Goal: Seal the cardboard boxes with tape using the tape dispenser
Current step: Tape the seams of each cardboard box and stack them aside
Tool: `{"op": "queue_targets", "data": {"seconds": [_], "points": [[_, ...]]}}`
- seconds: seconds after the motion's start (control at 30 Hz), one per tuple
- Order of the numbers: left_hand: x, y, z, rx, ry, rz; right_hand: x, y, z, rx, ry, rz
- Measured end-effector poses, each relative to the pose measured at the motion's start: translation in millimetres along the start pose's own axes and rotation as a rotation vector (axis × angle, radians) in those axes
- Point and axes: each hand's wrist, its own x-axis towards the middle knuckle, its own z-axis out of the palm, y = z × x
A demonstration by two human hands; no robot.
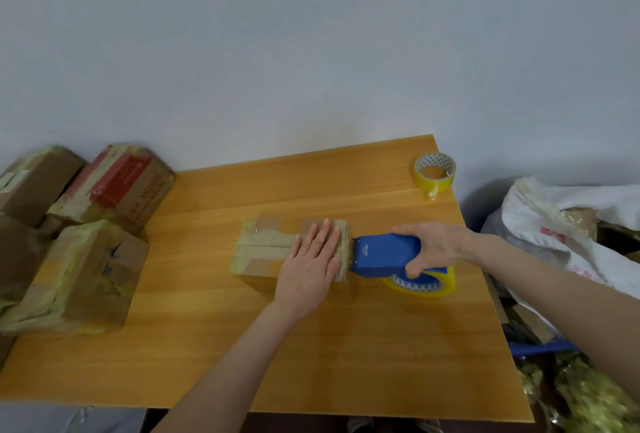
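Mid-worktop, the left hand (311, 259) lies flat, fingers spread, on the small cardboard box (277, 249). The right hand (433, 245) grips the blue tape dispenser (384, 254) at the box's right edge. Best press firmly and cut cleanly there.

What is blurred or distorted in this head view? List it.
Head view: wide-angle bending curves the table edges; the taped boxes at left and the bags at right are smeared; the left hand, small box and blue tape dispenser stay fairly sharp.
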Motion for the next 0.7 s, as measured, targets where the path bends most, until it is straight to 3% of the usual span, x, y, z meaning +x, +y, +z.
{"op": "queue_targets", "data": {"seconds": [0.2, 0.4, 0.53, 0.7], "points": [[0.5, -3.6, 0.8, 0.023, -0.009, -0.015, 9.2, -8.9, -11.5, -0.009, -0.048, -0.044], [-2.9, -1.1, 3.5, 0.004, -0.02, -0.007, -7.1, 1.8, 2.8, -0.133, 0.068, 0.078], [-1.4, -3.6, 1.3, -0.006, -0.009, -0.008, -17.1, 10.5, 1.9, 0.278, 0.273, 0.06], [-4.7, 0.5, -4.9, -0.302, 0.137, -0.041, -21.1, -6.8, 12.7, 0.69, 0.496, 0.029]]}}
